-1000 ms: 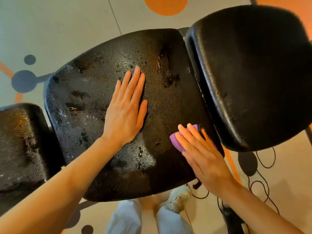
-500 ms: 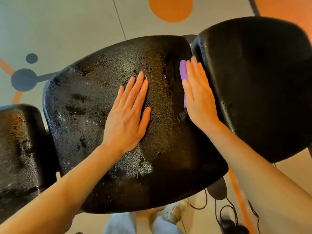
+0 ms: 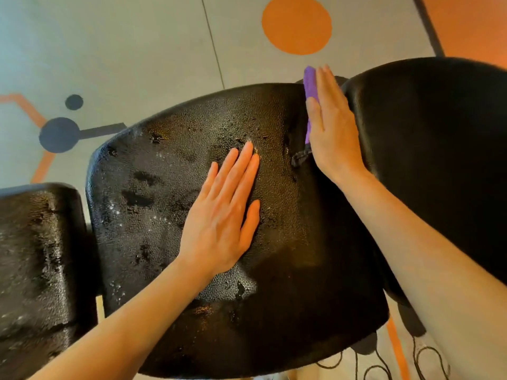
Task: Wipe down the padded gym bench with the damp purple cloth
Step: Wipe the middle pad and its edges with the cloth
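Purple cloth (image 3: 310, 86) flattened under straight-fingered right hand (image 3: 330, 127) at cracked bench pad (image 3: 170, 187) edge.

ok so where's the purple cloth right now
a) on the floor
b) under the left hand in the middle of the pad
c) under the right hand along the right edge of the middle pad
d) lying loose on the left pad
c: the purple cloth is pressed under the flat right hand along the right edge of the middle pad, while the left hand lies flat on that pad with no cloth.
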